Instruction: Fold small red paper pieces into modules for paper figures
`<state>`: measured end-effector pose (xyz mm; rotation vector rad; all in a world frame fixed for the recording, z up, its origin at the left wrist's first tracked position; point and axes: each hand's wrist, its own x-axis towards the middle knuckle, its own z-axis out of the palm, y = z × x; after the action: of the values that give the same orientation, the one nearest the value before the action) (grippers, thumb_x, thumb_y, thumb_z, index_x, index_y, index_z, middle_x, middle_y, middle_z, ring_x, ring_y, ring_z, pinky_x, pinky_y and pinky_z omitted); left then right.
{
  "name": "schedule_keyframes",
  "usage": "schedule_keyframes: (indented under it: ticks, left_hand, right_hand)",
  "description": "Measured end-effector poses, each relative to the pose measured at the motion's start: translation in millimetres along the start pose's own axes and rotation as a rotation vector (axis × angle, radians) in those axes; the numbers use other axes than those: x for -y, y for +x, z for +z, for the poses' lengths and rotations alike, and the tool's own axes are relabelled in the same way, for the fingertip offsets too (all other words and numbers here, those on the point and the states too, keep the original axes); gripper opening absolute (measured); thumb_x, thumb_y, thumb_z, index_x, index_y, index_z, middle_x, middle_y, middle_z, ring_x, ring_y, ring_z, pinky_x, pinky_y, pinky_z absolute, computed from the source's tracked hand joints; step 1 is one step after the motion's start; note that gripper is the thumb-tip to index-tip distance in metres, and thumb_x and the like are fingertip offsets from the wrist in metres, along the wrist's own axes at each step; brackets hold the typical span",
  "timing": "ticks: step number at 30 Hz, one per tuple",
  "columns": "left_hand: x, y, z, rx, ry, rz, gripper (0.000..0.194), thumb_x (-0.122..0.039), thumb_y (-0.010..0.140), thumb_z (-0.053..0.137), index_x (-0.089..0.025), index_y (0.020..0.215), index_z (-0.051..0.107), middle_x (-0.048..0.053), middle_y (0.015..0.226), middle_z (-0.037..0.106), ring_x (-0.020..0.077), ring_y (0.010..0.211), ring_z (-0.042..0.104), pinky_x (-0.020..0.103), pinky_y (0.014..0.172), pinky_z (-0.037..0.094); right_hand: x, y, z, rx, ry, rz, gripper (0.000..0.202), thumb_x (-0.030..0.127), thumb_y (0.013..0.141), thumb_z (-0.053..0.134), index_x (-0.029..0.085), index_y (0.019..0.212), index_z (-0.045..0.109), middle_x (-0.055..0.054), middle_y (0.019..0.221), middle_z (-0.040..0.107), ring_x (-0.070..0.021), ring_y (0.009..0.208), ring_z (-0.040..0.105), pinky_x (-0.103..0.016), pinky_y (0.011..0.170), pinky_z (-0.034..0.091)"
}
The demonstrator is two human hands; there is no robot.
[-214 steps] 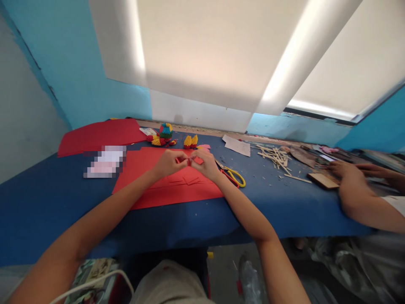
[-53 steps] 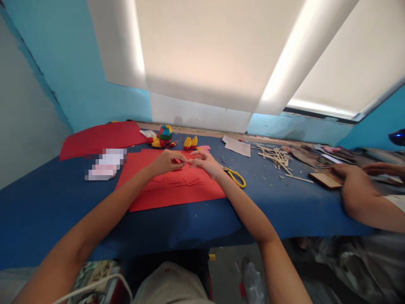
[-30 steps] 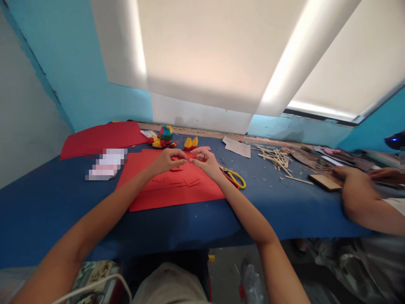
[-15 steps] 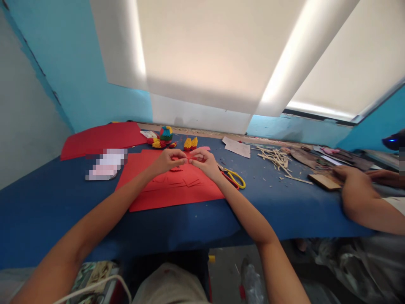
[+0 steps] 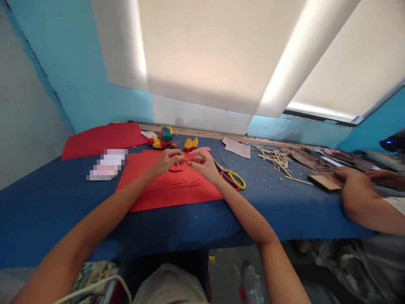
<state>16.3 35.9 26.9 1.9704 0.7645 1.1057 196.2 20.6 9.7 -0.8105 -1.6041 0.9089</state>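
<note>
Over the stack of red paper (image 5: 171, 202) on the blue table, my left hand (image 5: 172, 161) and my right hand (image 5: 201, 163) face each other with a small gap between them. Fingers of both are curled, thumbs close to the fingertips; whatever they pinch is too small to make out against the red. Below them lie a small toothed red piece (image 5: 176, 170) and several cut red strips (image 5: 177, 184). Scissors with red and yellow handles (image 5: 234, 179) rest beside my right wrist. Just behind my hands stand yellow and red folded-paper pieces (image 5: 190, 144).
A multicoloured paper figure (image 5: 166, 136) and a red sheet (image 5: 101, 139) are at the back left, a blurred pale item (image 5: 107, 164) nearer. Thin sticks (image 5: 275, 158) lie right. Another person's arm (image 5: 363, 198) rests by a wooden block (image 5: 325, 182).
My hands have moved slightly apart, and the red piece that showed between my fingertips is no longer clearly visible.
</note>
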Motion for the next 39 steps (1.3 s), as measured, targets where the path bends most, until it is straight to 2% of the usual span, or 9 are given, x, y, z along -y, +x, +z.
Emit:
schedule_keyframes:
  ticks: [3,9,11,16,22,26,30,35,39]
  left_hand:
    - [0.5,0.4,-3.4,0.066,-0.003,-0.05,0.029,-0.03,0.08,0.042,-0.013,0.064,0.058,0.004,0.063,0.06,0.0122,0.058,0.056,0.02,0.05,0.045]
    - [-4.7,-2.3,-1.7,0.167,0.132,-0.006,0.03,-0.039,0.078,0.057,-0.014,0.063,0.057,-0.001,0.057,0.053,0.0082,0.05,0.046,0.017,0.045,0.038]
    - [-6.0,-2.9,-2.0,0.158,0.132,0.03,0.029,-0.038,0.079,0.057,-0.013,0.064,0.058,0.0,0.057,0.054,0.0087,0.051,0.047,0.018,0.046,0.037]
    - [-3.0,-3.2,-4.0,0.029,0.19,0.139,0.027,-0.036,0.081,0.054,-0.013,0.069,0.063,0.002,0.063,0.06,0.0105,0.056,0.051,0.019,0.052,0.039]
    - [10.2,0.0,-3.2,0.143,0.367,0.18,0.024,-0.038,0.075,0.062,-0.015,0.069,0.064,0.002,0.066,0.065,0.0115,0.059,0.054,0.021,0.059,0.042]
    - [10.1,1.3,-4.7,0.25,0.165,0.042,0.02,-0.035,0.074,0.063,-0.016,0.08,0.064,0.002,0.075,0.065,0.0129,0.066,0.058,0.021,0.06,0.045]
    - [5.2,1.4,-5.2,0.235,-0.178,-0.104,0.024,-0.037,0.082,0.053,-0.015,0.079,0.061,0.003,0.076,0.063,0.0151,0.073,0.062,0.027,0.068,0.052]
    - [6.0,0.6,-6.0,0.203,-0.135,-0.115,0.026,-0.039,0.08,0.06,-0.014,0.083,0.064,0.003,0.075,0.063,0.013,0.069,0.061,0.025,0.067,0.053]
    - [8.1,0.4,-8.5,0.21,-0.107,-0.128,0.029,-0.042,0.08,0.061,-0.013,0.082,0.066,0.004,0.076,0.065,0.0127,0.068,0.062,0.023,0.064,0.054]
  right_hand:
    - [-1.5,-0.5,-0.9,-0.001,-0.04,-0.026,0.032,0.036,0.065,0.073,0.021,0.088,0.056,-0.001,0.086,0.061,-0.0131,0.068,0.061,-0.027,0.065,0.049]
    - [-2.0,-0.6,-2.1,0.004,-0.075,-0.023,0.033,0.039,0.065,0.074,0.022,0.086,0.055,0.001,0.076,0.062,-0.0126,0.059,0.057,-0.026,0.056,0.045]
    - [-1.5,-0.6,-1.4,0.009,-0.023,0.002,0.034,0.039,0.065,0.075,0.022,0.088,0.056,0.002,0.073,0.062,-0.0138,0.061,0.059,-0.027,0.059,0.047]
    - [-7.9,2.0,0.7,0.005,0.172,0.063,0.03,0.041,0.067,0.072,0.021,0.084,0.058,0.001,0.076,0.066,-0.0148,0.074,0.064,-0.029,0.073,0.05]
    - [-20.0,5.8,-1.1,-0.044,0.066,-0.015,0.023,0.041,0.072,0.068,0.021,0.082,0.064,0.001,0.078,0.065,-0.0123,0.074,0.061,-0.026,0.072,0.049]
    - [-14.2,4.0,-3.6,-0.018,-0.101,-0.125,0.018,0.038,0.077,0.064,0.02,0.078,0.064,-0.001,0.078,0.067,-0.0136,0.073,0.061,-0.027,0.072,0.049]
    - [-3.8,0.1,-6.0,-0.008,-0.254,-0.236,0.013,0.033,0.078,0.065,0.02,0.075,0.066,-0.002,0.077,0.068,-0.0145,0.075,0.062,-0.028,0.075,0.048]
    - [-0.2,-1.1,-6.7,-0.05,-0.309,-0.248,0.011,0.032,0.076,0.068,0.021,0.076,0.068,-0.002,0.078,0.07,-0.0146,0.074,0.063,-0.027,0.071,0.049]
    - [-0.4,-0.5,-5.8,-0.005,-0.274,-0.257,0.011,0.031,0.076,0.069,0.02,0.074,0.068,0.0,0.074,0.07,-0.0141,0.071,0.063,-0.026,0.069,0.048]
